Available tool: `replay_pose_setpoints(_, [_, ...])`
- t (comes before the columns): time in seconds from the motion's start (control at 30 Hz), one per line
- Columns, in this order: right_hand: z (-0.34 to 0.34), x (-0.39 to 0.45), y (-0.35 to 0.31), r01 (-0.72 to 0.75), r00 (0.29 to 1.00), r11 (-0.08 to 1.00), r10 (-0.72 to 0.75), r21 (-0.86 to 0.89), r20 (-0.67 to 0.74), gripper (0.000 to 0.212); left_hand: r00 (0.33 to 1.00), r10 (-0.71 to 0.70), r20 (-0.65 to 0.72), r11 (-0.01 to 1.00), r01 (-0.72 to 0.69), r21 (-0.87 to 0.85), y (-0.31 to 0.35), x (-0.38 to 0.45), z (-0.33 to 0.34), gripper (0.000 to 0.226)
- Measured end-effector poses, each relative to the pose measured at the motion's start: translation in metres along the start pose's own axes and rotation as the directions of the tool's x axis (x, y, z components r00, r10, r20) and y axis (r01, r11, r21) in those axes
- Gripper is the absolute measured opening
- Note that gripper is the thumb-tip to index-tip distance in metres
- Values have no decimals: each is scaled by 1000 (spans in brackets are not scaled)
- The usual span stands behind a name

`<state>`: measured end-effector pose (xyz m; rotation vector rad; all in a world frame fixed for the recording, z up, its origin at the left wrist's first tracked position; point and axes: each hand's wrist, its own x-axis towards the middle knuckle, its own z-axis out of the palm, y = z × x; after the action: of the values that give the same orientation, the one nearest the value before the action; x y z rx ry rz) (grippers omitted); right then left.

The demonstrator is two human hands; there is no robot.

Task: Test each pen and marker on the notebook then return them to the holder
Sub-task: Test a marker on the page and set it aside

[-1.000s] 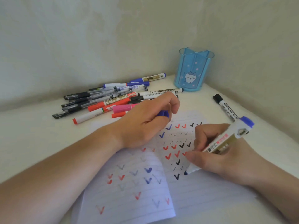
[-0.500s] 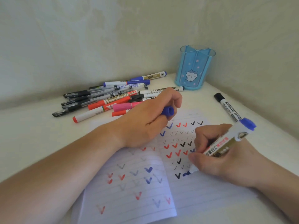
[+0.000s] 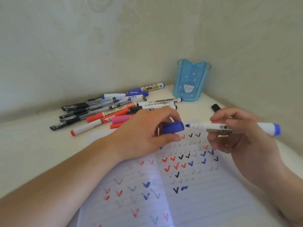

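Above the notebook (image 3: 188, 202), the left hand (image 3: 144, 133) grips a blue cap (image 3: 173, 127). Just right, the right hand (image 3: 237, 136) pinches the blue marker (image 3: 232, 126), its tip just short of the cap's mouth.

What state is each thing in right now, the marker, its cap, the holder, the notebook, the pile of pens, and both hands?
blue marker: uncapped, held level, tip facing the cap
blue cap: off, just short of the tip
left hand: grips the cap
right hand: grips the marker
holder: upright, no pens showing inside
notebook: open, covered in check marks
pile of pens: lying capped on the table
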<state>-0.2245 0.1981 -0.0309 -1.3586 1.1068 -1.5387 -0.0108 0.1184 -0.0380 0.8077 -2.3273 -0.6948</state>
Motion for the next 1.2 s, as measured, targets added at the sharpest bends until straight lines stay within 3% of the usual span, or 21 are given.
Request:
replay_pose_setpoints(0.2, [5, 1, 1, -11, 1000, 999, 11, -46, 10, 2, 996, 81, -37, 996, -83, -45, 2, -1, 2, 29])
replay_pose_setpoints(0.33, [6, 2, -1, -1, 999, 999, 3, -45, 35, 4, 983, 172, -59, 985, -172, 2, 0, 0, 3, 27])
replay_pose_setpoints(0.6, [5, 1, -4, 13, 999, 999, -14, -46, -31, 12, 960, 262, -95, 965, -259, 47, 0, 1, 5, 33])
replay_pose_setpoints(0.77, [10, 0, -6, 13, 999, 999, -12, -49, 39, 34, 951, 285, -122, 958, -279, 60, 1, 1, 2, 32])
replay_pose_setpoints(0.87, [9, 2, -6, -20, 999, 999, 20, -33, 26, 29, 950, 285, -126, 959, -282, 44, 1, 1, 2, 35])
replay_pose_setpoints(1.07, [9, 4, -7, -28, 1000, 1000, 28, -1, 13, 42, 953, 280, -111, 960, -281, 6, 2, 0, 2, 42])
replay_pose_setpoints(1.2, [12, 2, -7, -57, 996, 998, 58, -12, 74, 45, 957, 267, -114, 963, -268, 8, 3, 1, 3, 38])
